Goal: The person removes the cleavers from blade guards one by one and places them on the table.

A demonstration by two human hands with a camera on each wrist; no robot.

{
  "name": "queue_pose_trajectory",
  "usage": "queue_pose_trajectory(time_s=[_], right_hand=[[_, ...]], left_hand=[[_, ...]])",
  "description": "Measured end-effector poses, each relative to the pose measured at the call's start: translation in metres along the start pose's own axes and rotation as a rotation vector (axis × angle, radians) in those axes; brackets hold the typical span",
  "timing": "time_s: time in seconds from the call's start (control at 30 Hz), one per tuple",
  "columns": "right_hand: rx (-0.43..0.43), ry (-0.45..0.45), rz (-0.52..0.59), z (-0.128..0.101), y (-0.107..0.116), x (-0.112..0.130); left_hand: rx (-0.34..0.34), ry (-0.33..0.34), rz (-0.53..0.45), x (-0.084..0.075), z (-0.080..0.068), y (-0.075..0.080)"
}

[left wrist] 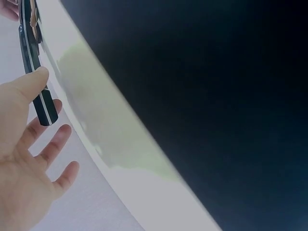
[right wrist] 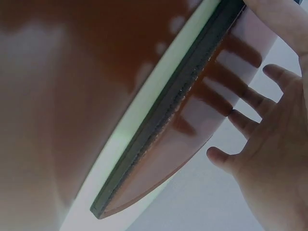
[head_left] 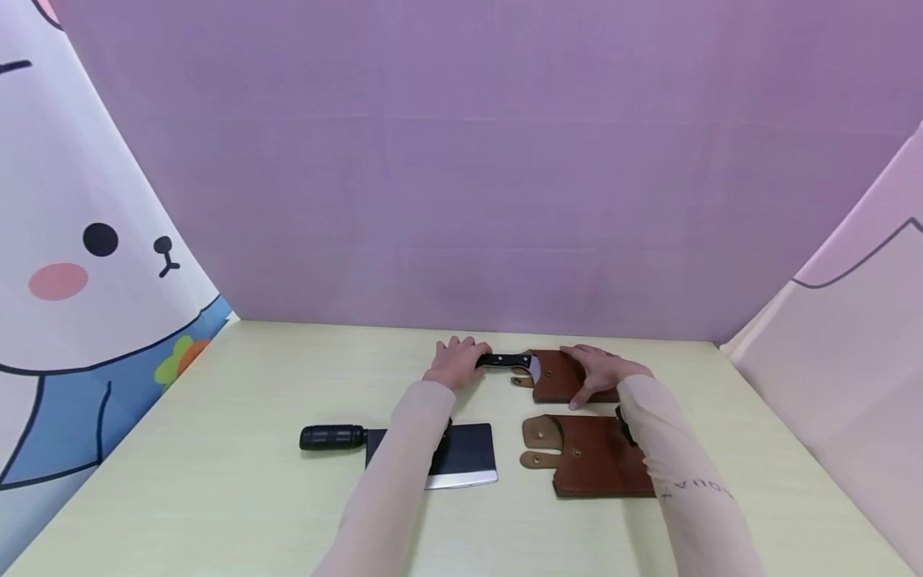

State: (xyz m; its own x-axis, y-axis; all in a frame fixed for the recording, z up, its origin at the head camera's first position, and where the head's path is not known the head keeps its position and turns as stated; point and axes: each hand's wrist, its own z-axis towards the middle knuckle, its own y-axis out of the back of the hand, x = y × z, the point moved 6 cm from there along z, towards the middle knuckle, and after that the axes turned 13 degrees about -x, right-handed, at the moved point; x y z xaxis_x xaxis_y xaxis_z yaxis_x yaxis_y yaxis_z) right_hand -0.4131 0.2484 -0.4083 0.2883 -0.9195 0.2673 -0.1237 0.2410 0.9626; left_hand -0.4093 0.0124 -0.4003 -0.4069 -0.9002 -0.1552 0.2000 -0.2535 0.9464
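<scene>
My left hand [head_left: 456, 365] pinches the butt end of a black riveted knife handle [head_left: 507, 361] between thumb and forefinger; in the left wrist view its other fingers are spread. A short strip of silver blade shows at the mouth of the smaller brown leather sheath [head_left: 548, 377], which hides the rest. My right hand [head_left: 602, 370] lies across this sheath with its fingers spread, thumb at the near edge and fingertips by the far one. In the right wrist view the fingers [right wrist: 252, 106] look straight beside the glossy leather.
A large cleaver [head_left: 465, 453] with a black ribbed handle [head_left: 332, 437] lies nearer, partly behind the left sleeve. Right of it is a larger brown leather sheath [head_left: 602, 461] with its straps loose, partly under the right forearm. A purple cloth wall [head_left: 461, 200] stands behind the table [head_left: 238, 449].
</scene>
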Motion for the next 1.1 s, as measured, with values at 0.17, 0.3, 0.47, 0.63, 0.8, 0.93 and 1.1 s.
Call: queue_pose_trajectory(time_s=[0.17,0.3,0.47,0.63,0.8,0.93,1.1], right_hand=[[-0.007,0.016,0.011,0.0018,-0.0014,0.0000],[-0.019,0.025,0.017,0.0026,-0.0014,0.0015],[-0.034,0.046,0.026,0.0039,-0.0022,0.0030],[-0.058,0.092,0.020,0.0043,-0.0015,0.0045],[-0.088,0.108,0.006,0.0033,0.0004,0.0044],[-0.113,0.111,-0.003,0.0024,0.0016,0.0049],[-0.137,0.124,-0.009,0.0011,0.0035,0.0079]], left_hand=[[-0.002,0.005,-0.006,0.0002,-0.0012,0.0017],[-0.010,0.012,-0.006,0.0030,-0.0014,0.0004],[-0.017,0.007,-0.003,0.0062,-0.0016,-0.0014],[-0.022,0.003,0.007,0.0070,-0.0013,-0.0010],[-0.025,-0.002,0.017,0.0063,-0.0012,0.0014],[-0.025,-0.011,0.018,0.0060,-0.0018,0.0028],[-0.029,-0.030,0.046,0.0076,-0.0017,0.0031]])
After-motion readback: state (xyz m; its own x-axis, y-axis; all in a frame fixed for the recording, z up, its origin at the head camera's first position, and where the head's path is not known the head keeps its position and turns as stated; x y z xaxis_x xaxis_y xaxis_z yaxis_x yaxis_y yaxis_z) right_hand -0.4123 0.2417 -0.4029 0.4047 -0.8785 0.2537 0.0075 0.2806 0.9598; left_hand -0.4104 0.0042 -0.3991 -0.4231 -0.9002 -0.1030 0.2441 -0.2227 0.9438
